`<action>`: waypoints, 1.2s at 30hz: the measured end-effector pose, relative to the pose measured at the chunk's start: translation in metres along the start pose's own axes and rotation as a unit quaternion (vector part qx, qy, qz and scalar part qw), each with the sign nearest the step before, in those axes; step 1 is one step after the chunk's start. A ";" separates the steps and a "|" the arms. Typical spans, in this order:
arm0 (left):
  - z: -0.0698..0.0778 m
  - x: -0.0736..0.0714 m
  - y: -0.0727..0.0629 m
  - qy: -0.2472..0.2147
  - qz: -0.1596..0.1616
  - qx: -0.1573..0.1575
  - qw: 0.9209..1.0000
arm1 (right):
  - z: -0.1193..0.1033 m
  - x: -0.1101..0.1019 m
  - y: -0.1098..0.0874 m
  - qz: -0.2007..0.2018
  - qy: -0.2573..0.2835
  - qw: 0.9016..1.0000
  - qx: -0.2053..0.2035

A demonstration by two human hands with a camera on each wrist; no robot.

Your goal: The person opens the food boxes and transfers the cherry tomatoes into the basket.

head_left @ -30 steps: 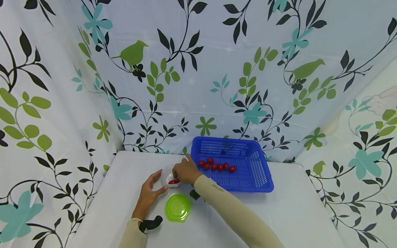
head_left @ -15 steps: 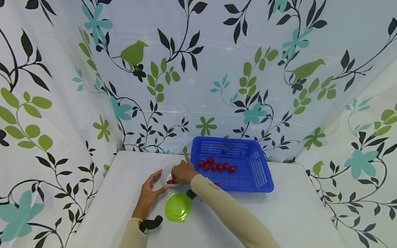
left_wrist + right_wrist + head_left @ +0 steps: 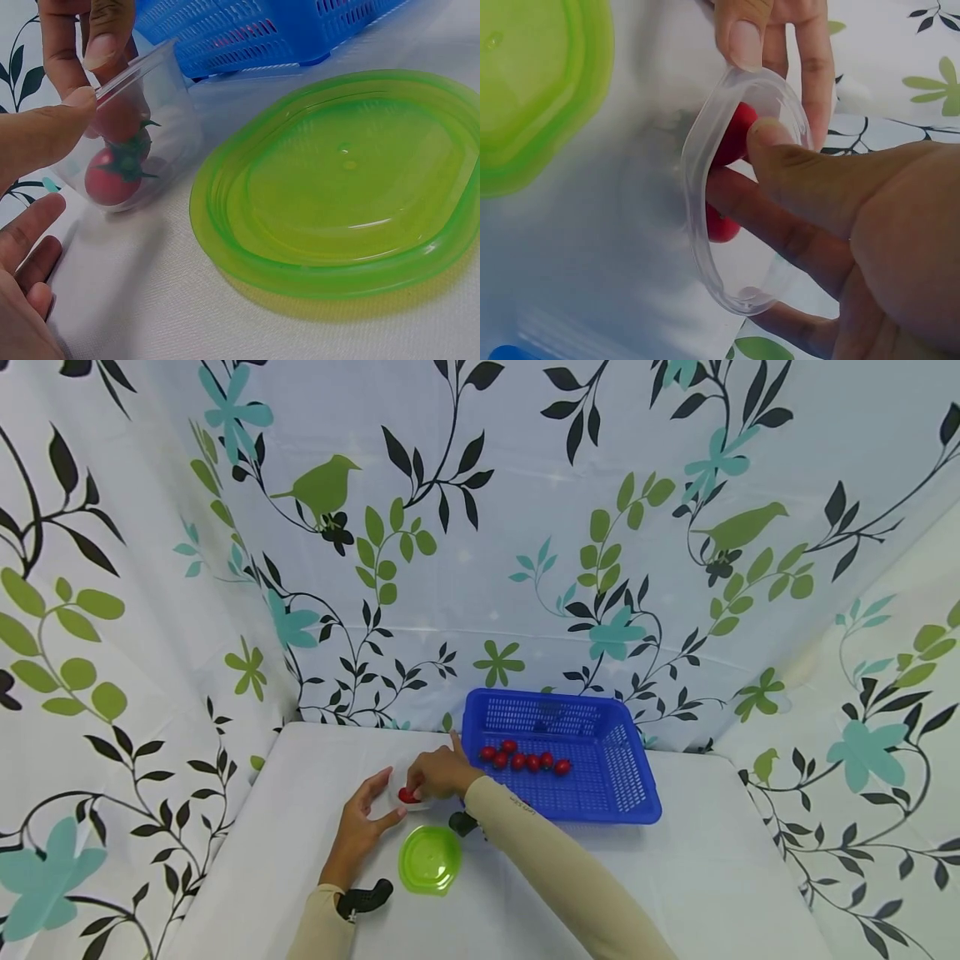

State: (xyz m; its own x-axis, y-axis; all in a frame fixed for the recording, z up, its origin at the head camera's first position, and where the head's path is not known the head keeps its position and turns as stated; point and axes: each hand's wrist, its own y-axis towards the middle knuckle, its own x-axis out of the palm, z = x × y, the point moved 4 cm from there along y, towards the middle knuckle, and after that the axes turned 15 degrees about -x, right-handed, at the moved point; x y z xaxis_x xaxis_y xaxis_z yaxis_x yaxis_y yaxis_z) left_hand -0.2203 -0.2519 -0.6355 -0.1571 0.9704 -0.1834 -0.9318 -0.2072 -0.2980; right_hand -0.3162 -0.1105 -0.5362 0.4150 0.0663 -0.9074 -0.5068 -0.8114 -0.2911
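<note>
My left hand [image 3: 354, 837] holds the small clear plastic container [image 3: 696, 161] at its side, thumb at the rim and fingers around the far side. My right hand [image 3: 442, 772] reaches over the rim into it. In the right wrist view, its thumb and forefinger pinch a red cherry tomato [image 3: 737, 133] inside the container. A second tomato [image 3: 722, 226] shows below that forefinger. The left wrist view shows a tomato [image 3: 111, 178] with a green stem top through the clear wall at the bottom. The right fingers hide part of the contents.
A translucent green lid [image 3: 430, 860] lies on the white-covered table in front of the container. Behind the right forearm stands a blue perforated basket [image 3: 637, 768] with several cherry tomatoes [image 3: 532, 763] in it. Patterned curtains [image 3: 487, 568] hang behind the table and at its sides.
My right hand has shifted slightly left, deeper over the container, with the red tomato moving left along with it. My left hand, the lid and the basket have stayed in place.
</note>
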 end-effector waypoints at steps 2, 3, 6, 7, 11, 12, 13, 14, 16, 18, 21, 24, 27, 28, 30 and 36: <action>0.001 0.000 -0.001 -0.002 0.000 0.001 1.000 | -0.001 0.000 0.000 0.007 0.000 1.000 0.000; 0.001 0.000 -0.001 -0.003 0.000 0.001 1.000 | -0.001 0.000 0.000 0.010 0.001 1.000 0.001; 0.002 -0.001 -0.002 -0.004 -0.002 0.000 1.000 | -0.001 0.001 0.000 0.021 0.001 1.000 0.006; 0.003 -0.001 -0.002 -0.003 -0.002 0.000 1.000 | -0.001 0.001 0.001 0.024 0.002 1.000 0.009; 0.003 -0.001 -0.002 0.001 -0.002 0.000 1.000 | -0.001 0.002 0.001 0.039 0.002 0.999 0.020; 0.004 -0.001 -0.002 0.001 -0.002 0.000 1.000 | -0.001 0.002 0.001 0.042 0.001 0.999 0.022; 0.004 -0.001 -0.002 0.001 -0.003 0.001 1.000 | -0.001 0.002 0.001 0.044 0.002 0.999 0.024; 0.003 -0.001 -0.001 0.002 -0.003 -0.001 1.000 | -0.001 0.003 0.002 0.046 0.001 0.999 0.025; 0.003 -0.001 -0.001 0.002 -0.005 -0.003 1.000 | -0.001 0.003 0.001 0.050 0.002 0.998 0.026; 0.003 -0.001 -0.001 0.000 -0.006 -0.002 1.000 | 0.000 0.003 0.001 0.054 0.002 0.998 0.026; 0.001 -0.001 0.000 -0.004 -0.005 -0.003 1.000 | -0.001 0.002 0.001 0.059 0.004 0.998 0.026; 0.000 0.000 0.000 -0.005 -0.005 -0.005 1.000 | 0.000 0.002 -0.001 0.060 0.005 0.998 0.029; 0.000 0.000 0.000 -0.006 -0.005 -0.009 1.000 | 0.000 -0.001 -0.004 0.065 0.002 0.998 0.025; 0.001 0.000 0.000 -0.002 -0.006 -0.008 1.000 | 0.000 -0.001 -0.005 0.068 0.001 0.997 0.022; 0.002 0.000 -0.001 -0.001 -0.006 -0.009 1.000 | 0.000 -0.003 -0.007 0.074 0.002 0.997 0.017; 0.000 0.000 -0.001 -0.004 -0.008 -0.010 1.000 | 0.002 -0.009 -0.011 0.095 0.017 0.995 0.008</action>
State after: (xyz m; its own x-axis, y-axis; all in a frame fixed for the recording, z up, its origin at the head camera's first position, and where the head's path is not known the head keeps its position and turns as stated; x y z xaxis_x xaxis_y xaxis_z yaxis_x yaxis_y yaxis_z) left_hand -0.2197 -0.2512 -0.6352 -0.1459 0.9744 -0.1710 -0.9273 -0.1949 -0.3195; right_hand -0.3160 -0.1011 -0.5258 0.3349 -0.1079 -0.9360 -0.5902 -0.7984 -0.1191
